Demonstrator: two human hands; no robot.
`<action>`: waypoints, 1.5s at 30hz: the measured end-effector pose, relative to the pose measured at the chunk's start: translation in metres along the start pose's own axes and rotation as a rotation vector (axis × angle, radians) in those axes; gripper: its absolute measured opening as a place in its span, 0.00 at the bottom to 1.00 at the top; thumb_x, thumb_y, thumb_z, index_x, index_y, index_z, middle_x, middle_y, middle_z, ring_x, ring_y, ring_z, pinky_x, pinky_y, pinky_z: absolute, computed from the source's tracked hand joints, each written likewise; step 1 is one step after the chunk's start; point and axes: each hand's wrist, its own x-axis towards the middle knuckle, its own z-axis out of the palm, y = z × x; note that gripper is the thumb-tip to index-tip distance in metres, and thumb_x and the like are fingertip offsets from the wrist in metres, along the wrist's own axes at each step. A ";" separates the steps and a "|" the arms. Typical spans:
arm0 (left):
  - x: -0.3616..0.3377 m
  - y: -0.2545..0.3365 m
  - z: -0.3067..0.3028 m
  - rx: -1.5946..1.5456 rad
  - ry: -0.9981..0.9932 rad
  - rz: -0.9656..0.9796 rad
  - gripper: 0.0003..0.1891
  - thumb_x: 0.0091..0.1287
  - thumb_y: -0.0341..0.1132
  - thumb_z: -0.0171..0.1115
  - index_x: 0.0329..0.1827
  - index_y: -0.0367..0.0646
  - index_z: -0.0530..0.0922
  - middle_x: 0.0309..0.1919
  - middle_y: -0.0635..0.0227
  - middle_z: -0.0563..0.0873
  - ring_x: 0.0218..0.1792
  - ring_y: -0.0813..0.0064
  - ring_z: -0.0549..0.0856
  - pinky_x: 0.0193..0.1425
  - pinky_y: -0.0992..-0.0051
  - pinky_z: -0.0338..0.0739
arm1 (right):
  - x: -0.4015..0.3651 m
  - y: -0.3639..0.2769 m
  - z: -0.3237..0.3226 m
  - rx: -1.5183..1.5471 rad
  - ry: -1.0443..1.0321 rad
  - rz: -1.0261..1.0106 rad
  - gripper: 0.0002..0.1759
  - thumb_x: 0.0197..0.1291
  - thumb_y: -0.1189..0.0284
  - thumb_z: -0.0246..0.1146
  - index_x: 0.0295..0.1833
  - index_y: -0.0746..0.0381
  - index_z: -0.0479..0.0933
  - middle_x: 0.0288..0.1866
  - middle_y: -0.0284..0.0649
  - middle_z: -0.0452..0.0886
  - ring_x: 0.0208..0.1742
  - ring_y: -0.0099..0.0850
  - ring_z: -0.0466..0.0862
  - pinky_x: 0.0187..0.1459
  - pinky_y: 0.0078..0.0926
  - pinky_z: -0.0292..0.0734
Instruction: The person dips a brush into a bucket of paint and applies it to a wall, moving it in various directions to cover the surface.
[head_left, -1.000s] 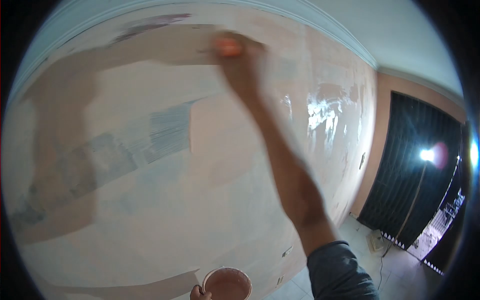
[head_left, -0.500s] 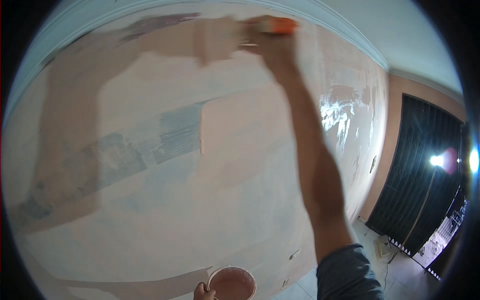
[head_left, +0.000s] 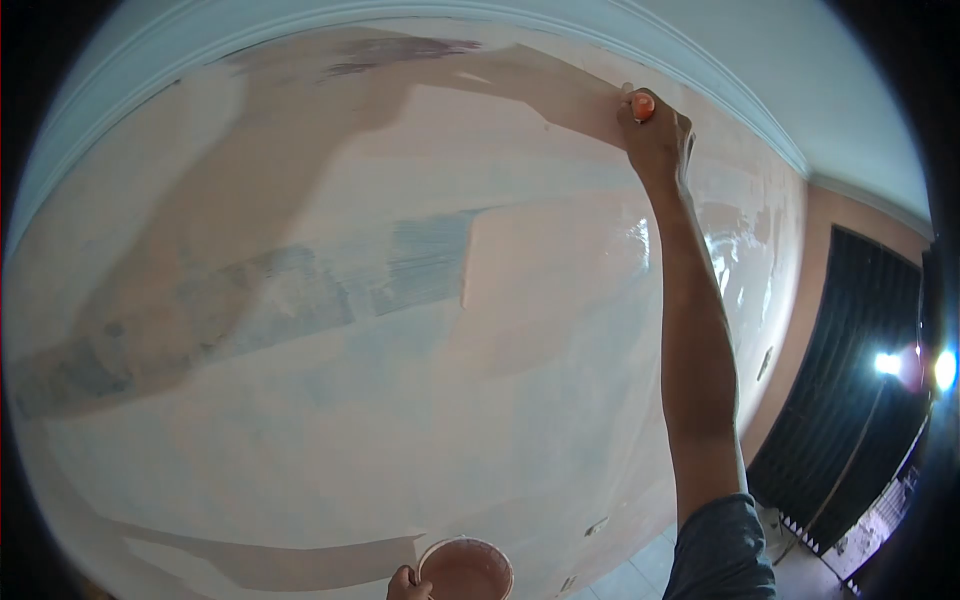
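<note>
High on the pinkish wall [head_left: 400,420], my right hand [head_left: 658,135] is closed round a tool with an orange handle [head_left: 643,106]; the working end of the tool is mostly hidden by the hand. At the bottom, my left hand [head_left: 408,583] grips the rim of a round tub [head_left: 468,570] that holds a pinkish-brown paste. Grey-blue streaked patches [head_left: 425,260] cross the middle of the wall, beside a raised edge of smooth pink coating. A dark purple smear [head_left: 400,52] lies near the top.
White moulding [head_left: 330,22] runs along the ceiling edge. At the right are a dark folding gate [head_left: 845,370] and a bright lamp [head_left: 887,363] on a stand. Wall outlets [head_left: 596,526] sit low on the wall, above a pale tiled floor.
My right hand has moved right and a little down along the wall, with the orange-handled tool still in it. The view has shifted. My left hand still holds the tub.
</note>
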 end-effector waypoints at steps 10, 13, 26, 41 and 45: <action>-0.008 -0.002 0.011 0.142 0.074 0.075 0.12 0.46 0.34 0.63 0.27 0.36 0.71 0.24 0.54 0.78 0.27 0.62 0.79 0.32 0.63 0.74 | 0.026 -0.155 -0.026 1.208 -0.412 0.027 0.16 0.60 0.75 0.62 0.50 0.73 0.72 0.46 0.51 0.79 0.45 0.40 0.84 0.47 0.35 0.86; -0.016 0.003 0.013 0.145 0.083 0.062 0.13 0.47 0.35 0.63 0.29 0.35 0.72 0.26 0.52 0.80 0.28 0.60 0.80 0.34 0.63 0.75 | 0.024 -0.177 -0.027 1.304 -0.472 0.109 0.14 0.61 0.76 0.61 0.49 0.73 0.72 0.45 0.51 0.79 0.45 0.40 0.84 0.48 0.35 0.86; -0.016 -0.001 0.011 0.105 0.059 0.037 0.11 0.48 0.32 0.62 0.26 0.37 0.70 0.23 0.56 0.77 0.26 0.64 0.78 0.33 0.64 0.75 | 0.079 -0.021 0.018 1.008 -0.349 0.181 0.14 0.57 0.73 0.65 0.46 0.71 0.78 0.40 0.46 0.83 0.40 0.35 0.86 0.42 0.33 0.87; -0.016 0.007 0.004 0.143 0.059 0.047 0.10 0.50 0.30 0.62 0.29 0.36 0.70 0.24 0.60 0.77 0.27 0.67 0.79 0.32 0.64 0.75 | 0.053 -0.015 0.024 0.016 0.041 -0.159 0.19 0.54 0.56 0.57 0.39 0.59 0.83 0.35 0.55 0.82 0.42 0.56 0.81 0.45 0.47 0.78; -0.012 0.005 0.008 0.076 0.056 -0.001 0.10 0.49 0.31 0.62 0.29 0.36 0.70 0.24 0.60 0.77 0.27 0.67 0.78 0.33 0.65 0.74 | 0.039 -0.109 0.004 0.082 -0.158 -0.089 0.23 0.54 0.54 0.65 0.43 0.65 0.82 0.37 0.54 0.84 0.42 0.47 0.85 0.46 0.39 0.80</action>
